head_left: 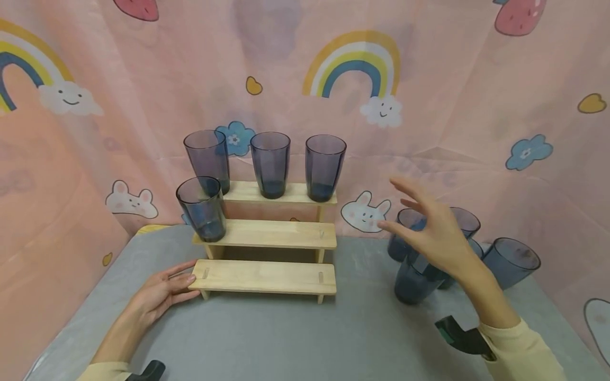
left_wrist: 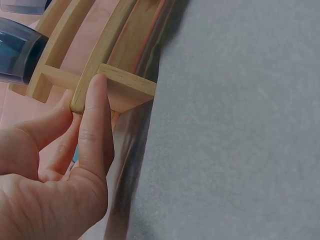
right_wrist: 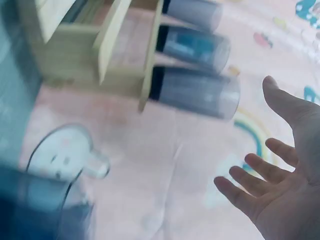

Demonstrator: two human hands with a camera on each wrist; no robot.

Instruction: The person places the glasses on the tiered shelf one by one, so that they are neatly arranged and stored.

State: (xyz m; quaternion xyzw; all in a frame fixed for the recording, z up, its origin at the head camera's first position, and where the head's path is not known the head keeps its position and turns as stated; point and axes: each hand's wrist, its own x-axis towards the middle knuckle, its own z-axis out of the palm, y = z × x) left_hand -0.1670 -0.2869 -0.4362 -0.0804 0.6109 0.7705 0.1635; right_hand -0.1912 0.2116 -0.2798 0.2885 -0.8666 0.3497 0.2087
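Note:
A three-step wooden stand (head_left: 281, 234) bears three dark tinted glass tumblers along its top step: one at the left (head_left: 207, 159), one in the middle (head_left: 270, 164) and one at the right (head_left: 326, 166). Another tumbler (head_left: 201, 209) stands at the left end of the middle step. My left hand (head_left: 159, 293) pinches the left end of the lowest step between thumb and fingers, as the left wrist view shows closely. Above several tumblers (head_left: 414, 280) at the right, my right hand (head_left: 440, 235) is held with fingers spread and nothing in it, partly hiding them.
Grey cloth (head_left: 267, 338) covers the table. Behind it hangs a pink curtain (head_left: 443, 63) printed with rainbows and rabbits. One tumbler (head_left: 512, 259) stands at the far right of the group, near the curtain.

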